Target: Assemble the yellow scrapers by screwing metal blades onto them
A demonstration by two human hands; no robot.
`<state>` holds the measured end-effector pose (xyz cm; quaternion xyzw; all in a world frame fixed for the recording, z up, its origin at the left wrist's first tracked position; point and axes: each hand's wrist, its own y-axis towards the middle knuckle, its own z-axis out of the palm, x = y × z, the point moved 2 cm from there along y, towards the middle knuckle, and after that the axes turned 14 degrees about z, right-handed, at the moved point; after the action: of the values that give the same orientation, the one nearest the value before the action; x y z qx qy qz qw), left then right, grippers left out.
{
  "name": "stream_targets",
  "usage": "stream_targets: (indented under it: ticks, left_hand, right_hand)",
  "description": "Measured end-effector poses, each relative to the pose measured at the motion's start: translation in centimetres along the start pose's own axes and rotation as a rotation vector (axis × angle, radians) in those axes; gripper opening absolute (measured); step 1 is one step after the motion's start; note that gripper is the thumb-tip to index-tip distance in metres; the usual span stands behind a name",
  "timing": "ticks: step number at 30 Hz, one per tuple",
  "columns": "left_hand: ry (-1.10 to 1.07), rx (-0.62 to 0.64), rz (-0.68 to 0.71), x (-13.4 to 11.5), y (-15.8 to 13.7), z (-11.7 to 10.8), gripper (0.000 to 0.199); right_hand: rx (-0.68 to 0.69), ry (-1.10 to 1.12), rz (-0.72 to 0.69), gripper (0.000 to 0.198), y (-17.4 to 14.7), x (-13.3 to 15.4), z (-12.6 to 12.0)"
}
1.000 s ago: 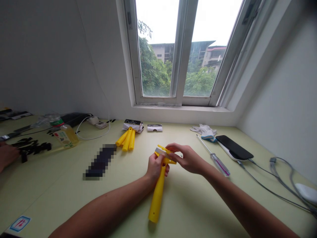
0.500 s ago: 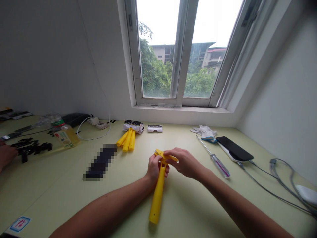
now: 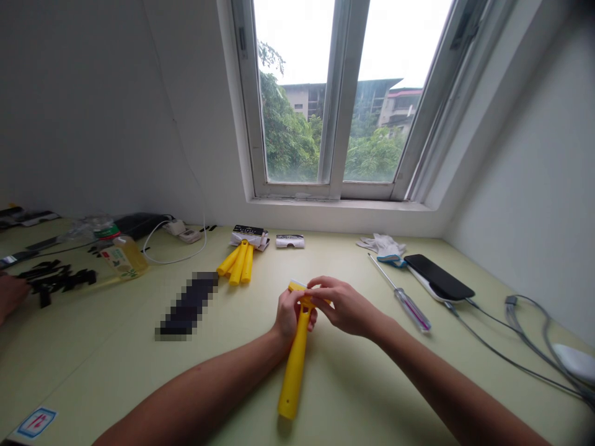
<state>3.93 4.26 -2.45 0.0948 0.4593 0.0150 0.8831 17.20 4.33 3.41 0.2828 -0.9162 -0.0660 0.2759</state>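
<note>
A yellow scraper with a long tapered handle is held above the table, its handle end pointing toward me. My left hand is closed around it just below the head, thumb on top. With pinched fingers, my right hand grips a yellow piece across the scraper's head. A thin pale edge shows along the far side of that piece. The fingers hide much of the head, so I cannot tell how the two parts join.
Several yellow handles with black-and-white cards lie behind, beside a folded card. To the right are a screwdriver, gloves, and a phone with cables. At left stand a bottle and black strips, near another person's hand.
The yellow piece at the head has tipped flatter against the scraper, and its pale edge now shows more. Both hands stay in nearly the same place.
</note>
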Motion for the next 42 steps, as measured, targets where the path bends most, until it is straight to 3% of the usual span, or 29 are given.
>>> stream_targets:
  ticks: [9,14,18,23,31,36,39,42]
  left_hand:
    - [-0.026,0.095,0.027,-0.1,-0.1,0.4,0.018]
    - [0.01,0.137,0.008,-0.4,-0.7,0.9,0.015]
    - [0.065,0.175,-0.005,-0.8,-1.0,1.4,0.013]
    - [0.004,0.223,-0.049,-1.1,-1.1,1.9,0.016]
    - [-0.014,0.276,-0.038,-1.6,-0.8,2.2,0.015]
    - [0.001,0.268,0.007,-2.1,-0.3,2.1,0.014]
    - [-0.003,0.237,-0.077,-2.1,-0.3,1.8,0.02]
    - [0.025,0.263,-0.275,-1.6,-0.6,1.7,0.028]
  right_hand:
    - [0.01,0.26,0.23,0.018,0.6,-0.8,-0.7]
    - [0.13,0.426,0.347,0.035,0.8,-1.8,-0.7]
    - [0.218,0.547,0.363,0.027,0.9,-2.0,-0.8]
    - [0.23,0.727,0.45,0.023,0.9,-2.1,-1.1]
    - [0.281,0.738,0.506,0.027,0.9,-2.3,-2.1]
    - [0.381,0.802,0.436,0.037,0.7,-2.6,-2.2]
    - [0.335,0.797,0.395,0.042,0.8,-2.8,-2.0]
    - [0.305,0.78,0.407,0.047,1.0,-3.1,-1.8]
